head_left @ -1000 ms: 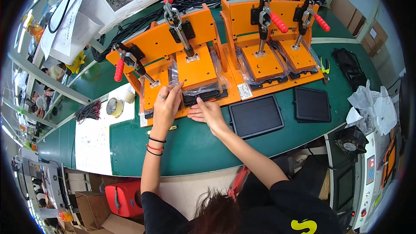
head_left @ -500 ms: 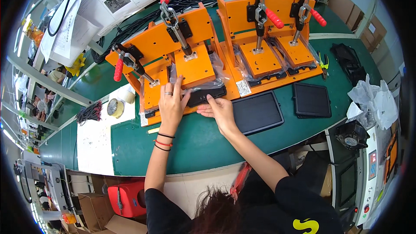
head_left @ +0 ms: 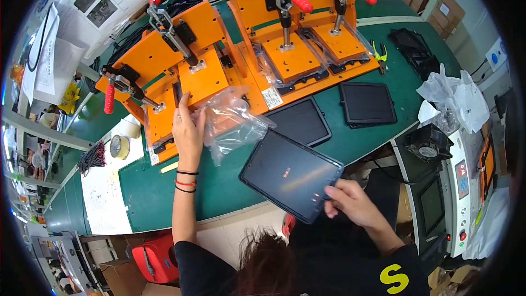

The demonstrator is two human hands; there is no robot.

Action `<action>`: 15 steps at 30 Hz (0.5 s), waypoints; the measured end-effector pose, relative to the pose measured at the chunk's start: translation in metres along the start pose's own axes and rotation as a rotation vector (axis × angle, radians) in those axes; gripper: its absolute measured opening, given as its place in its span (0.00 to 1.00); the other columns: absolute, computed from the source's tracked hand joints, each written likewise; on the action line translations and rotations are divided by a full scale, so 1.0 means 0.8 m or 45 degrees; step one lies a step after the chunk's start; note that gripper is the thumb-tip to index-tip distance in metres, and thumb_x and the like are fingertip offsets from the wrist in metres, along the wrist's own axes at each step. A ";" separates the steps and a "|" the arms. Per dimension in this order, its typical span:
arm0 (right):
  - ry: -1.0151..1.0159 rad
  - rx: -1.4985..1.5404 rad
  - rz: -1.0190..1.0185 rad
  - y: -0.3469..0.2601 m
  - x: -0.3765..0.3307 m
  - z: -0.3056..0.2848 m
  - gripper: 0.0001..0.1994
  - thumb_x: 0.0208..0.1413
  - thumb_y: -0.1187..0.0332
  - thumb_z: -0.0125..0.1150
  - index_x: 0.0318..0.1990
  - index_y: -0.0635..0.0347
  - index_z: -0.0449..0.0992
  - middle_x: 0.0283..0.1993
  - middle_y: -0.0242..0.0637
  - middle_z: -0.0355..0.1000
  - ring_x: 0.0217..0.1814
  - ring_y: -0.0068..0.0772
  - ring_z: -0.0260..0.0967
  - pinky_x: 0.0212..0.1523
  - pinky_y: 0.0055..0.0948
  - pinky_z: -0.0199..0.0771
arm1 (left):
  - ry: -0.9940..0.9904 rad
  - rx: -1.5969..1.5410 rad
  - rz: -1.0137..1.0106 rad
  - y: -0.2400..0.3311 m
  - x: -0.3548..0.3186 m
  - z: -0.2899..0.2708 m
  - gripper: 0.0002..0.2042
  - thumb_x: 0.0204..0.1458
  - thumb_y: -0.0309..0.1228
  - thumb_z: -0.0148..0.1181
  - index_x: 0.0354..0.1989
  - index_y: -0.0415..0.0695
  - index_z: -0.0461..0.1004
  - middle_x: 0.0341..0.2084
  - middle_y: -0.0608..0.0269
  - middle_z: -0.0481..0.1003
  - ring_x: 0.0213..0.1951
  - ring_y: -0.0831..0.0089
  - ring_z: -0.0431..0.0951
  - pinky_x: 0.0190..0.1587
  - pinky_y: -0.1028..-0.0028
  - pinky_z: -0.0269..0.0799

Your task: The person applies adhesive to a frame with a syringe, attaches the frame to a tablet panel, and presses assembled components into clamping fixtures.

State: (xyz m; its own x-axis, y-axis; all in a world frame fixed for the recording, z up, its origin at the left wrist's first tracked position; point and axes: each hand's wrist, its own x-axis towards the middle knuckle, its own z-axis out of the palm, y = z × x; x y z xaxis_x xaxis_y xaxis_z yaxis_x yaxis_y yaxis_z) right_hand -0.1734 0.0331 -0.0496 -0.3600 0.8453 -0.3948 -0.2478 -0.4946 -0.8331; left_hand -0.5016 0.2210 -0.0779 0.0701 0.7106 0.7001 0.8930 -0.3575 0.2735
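My right hand (head_left: 350,204) grips the near corner of a flat black rectangular panel (head_left: 290,174) and holds it tilted above the green table's (head_left: 219,192) front edge. My left hand (head_left: 188,130) rests on a crumpled clear plastic bag (head_left: 233,122) that lies against the left orange clamp fixture (head_left: 170,71), fingers spread over the bag's left end. The bag is empty and sits between the fixture and the lifted panel.
A second orange fixture (head_left: 307,38) with red-handled clamps stands at the back right. Two more black panels (head_left: 300,121) (head_left: 366,103) lie flat on the table. Tape rolls (head_left: 120,143), pliers (head_left: 379,55), crumpled white bags (head_left: 455,98) and a small fan (head_left: 430,142) are around.
Both hands were on a panel at the left fixture. Now my right hand has pulled the panel out toward me, and the clear bag stays behind under my left hand.
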 end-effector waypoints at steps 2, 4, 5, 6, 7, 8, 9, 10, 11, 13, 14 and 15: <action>-0.035 0.031 -0.007 -0.013 -0.028 -0.018 0.13 0.66 0.63 0.47 0.38 0.66 0.71 0.23 0.34 0.70 0.24 0.22 0.67 0.25 0.19 0.63 | 0.156 0.090 0.098 -0.016 -0.009 -0.007 0.27 0.48 0.23 0.65 0.57 0.38 0.64 0.26 0.58 0.71 0.28 0.68 0.74 0.33 0.72 0.71; 0.060 -0.040 -0.049 -0.020 -0.064 -0.052 0.14 0.66 0.63 0.47 0.38 0.66 0.72 0.23 0.34 0.70 0.23 0.22 0.67 0.24 0.20 0.63 | -0.018 -0.183 -0.269 0.006 -0.015 -0.012 0.27 0.48 0.23 0.66 0.57 0.39 0.64 0.24 0.60 0.71 0.27 0.71 0.73 0.33 0.75 0.70; 0.071 -0.065 -0.053 -0.025 -0.072 -0.066 0.14 0.66 0.63 0.47 0.37 0.66 0.73 0.23 0.34 0.70 0.23 0.22 0.67 0.24 0.20 0.64 | -0.065 -0.178 -0.290 -0.008 -0.025 -0.024 0.27 0.48 0.23 0.66 0.57 0.39 0.64 0.23 0.61 0.71 0.27 0.73 0.72 0.33 0.76 0.69; 0.067 -0.090 -0.052 -0.035 -0.076 -0.075 0.14 0.66 0.63 0.47 0.37 0.66 0.73 0.23 0.34 0.70 0.23 0.22 0.67 0.24 0.20 0.64 | -0.107 -0.159 -0.318 -0.023 -0.032 -0.041 0.26 0.48 0.22 0.66 0.57 0.40 0.64 0.22 0.62 0.71 0.26 0.74 0.72 0.33 0.77 0.69; 0.077 -0.163 -0.033 -0.047 -0.077 -0.084 0.14 0.66 0.63 0.47 0.39 0.66 0.73 0.24 0.34 0.70 0.23 0.22 0.67 0.24 0.21 0.64 | -0.136 -0.231 -0.434 -0.018 -0.034 -0.053 0.26 0.48 0.24 0.66 0.57 0.39 0.63 0.31 0.57 0.72 0.34 0.70 0.73 0.37 0.75 0.70; 0.121 -0.194 -0.010 -0.056 -0.072 -0.093 0.13 0.66 0.64 0.47 0.41 0.66 0.72 0.23 0.32 0.68 0.24 0.21 0.66 0.25 0.21 0.64 | -0.142 -0.231 -0.435 -0.013 -0.028 -0.057 0.26 0.48 0.24 0.66 0.57 0.39 0.63 0.31 0.57 0.72 0.34 0.70 0.73 0.37 0.75 0.70; 0.043 -0.117 -0.041 -0.061 -0.061 -0.103 0.13 0.66 0.64 0.48 0.41 0.66 0.72 0.24 0.31 0.67 0.24 0.20 0.63 0.25 0.21 0.63 | -0.087 -0.183 -0.316 -0.005 -0.022 -0.063 0.27 0.49 0.27 0.66 0.57 0.39 0.62 0.37 0.54 0.70 0.39 0.67 0.72 0.41 0.72 0.68; -0.033 -0.042 -0.075 -0.066 -0.046 -0.114 0.13 0.66 0.64 0.48 0.42 0.66 0.71 0.24 0.30 0.66 0.24 0.19 0.61 0.26 0.21 0.62 | -0.030 -0.137 -0.193 -0.001 -0.020 -0.065 0.27 0.49 0.29 0.65 0.57 0.38 0.62 0.42 0.52 0.68 0.44 0.64 0.70 0.46 0.70 0.67; -0.022 -0.035 -0.061 -0.075 -0.028 -0.110 0.12 0.66 0.63 0.48 0.40 0.65 0.71 0.25 0.29 0.63 0.24 0.19 0.58 0.26 0.21 0.61 | -0.010 -0.056 -0.235 -0.008 -0.029 -0.064 0.32 0.48 0.34 0.67 0.58 0.37 0.59 0.51 0.47 0.62 0.55 0.56 0.62 0.57 0.61 0.58; -0.087 -0.014 -0.028 -0.083 0.020 -0.117 0.10 0.65 0.64 0.50 0.39 0.64 0.70 0.27 0.26 0.62 0.25 0.17 0.54 0.26 0.20 0.59 | 0.106 0.050 -0.285 0.014 -0.048 -0.056 0.33 0.46 0.35 0.68 0.58 0.36 0.59 0.51 0.46 0.62 0.56 0.53 0.59 0.59 0.57 0.54; -0.119 0.001 -0.015 -0.081 0.035 -0.132 0.10 0.64 0.65 0.51 0.41 0.64 0.71 0.30 0.24 0.62 0.25 0.15 0.53 0.26 0.20 0.58 | 0.208 0.106 -0.320 0.041 -0.054 -0.045 0.35 0.44 0.36 0.69 0.59 0.35 0.59 0.51 0.45 0.63 0.58 0.50 0.57 0.61 0.53 0.51; -0.115 -0.002 0.017 -0.082 0.057 -0.137 0.09 0.64 0.65 0.51 0.39 0.62 0.71 0.29 0.23 0.61 0.25 0.14 0.51 0.26 0.19 0.58 | 0.115 0.042 -0.230 0.063 -0.068 -0.044 0.33 0.43 0.35 0.70 0.57 0.38 0.62 0.53 0.44 0.62 0.59 0.48 0.55 0.61 0.52 0.50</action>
State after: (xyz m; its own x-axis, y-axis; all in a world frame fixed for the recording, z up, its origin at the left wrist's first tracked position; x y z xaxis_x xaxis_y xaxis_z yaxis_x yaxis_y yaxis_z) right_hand -0.0747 0.1264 -0.0552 -0.4427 0.8170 -0.3694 -0.2412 -0.5053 -0.8285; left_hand -0.4759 0.1432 -0.0788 -0.1317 0.7034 0.6985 0.9017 -0.2078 0.3793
